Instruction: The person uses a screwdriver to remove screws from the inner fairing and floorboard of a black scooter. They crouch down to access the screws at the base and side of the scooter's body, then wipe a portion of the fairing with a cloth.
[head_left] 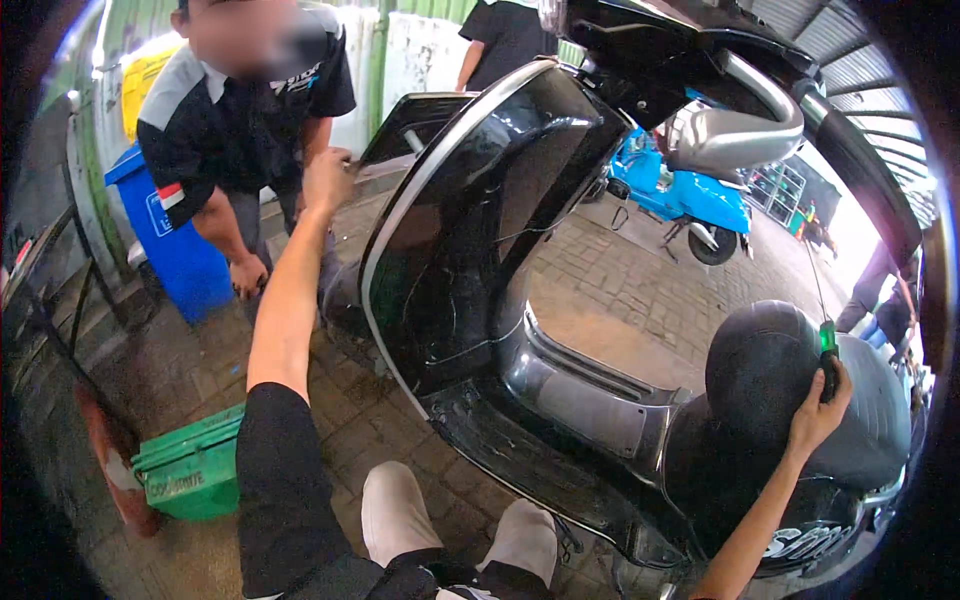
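Observation:
A black scooter (580, 450) stands in front of me, its leg shield (490, 215) on the left and its dark seat (765, 350) on the right. My left hand (328, 182) is stretched out far left of the leg shield, near a dark flat panel (420, 125). Its fingers are closed; a small dark thing seems to be in them, too small to name. By the seat, my right hand (825, 395) grips the handle of a screwdriver (828, 345) with a green and black handle. The long thin shaft points up.
A co-worker in a black and grey shirt (250, 120) bends forward at the left, and another person (505, 45) stands behind. Beside them is a blue bin (175, 240). A green box (195, 465) sits on the paving at lower left. Beyond the scooter stands a blue scooter (690, 200).

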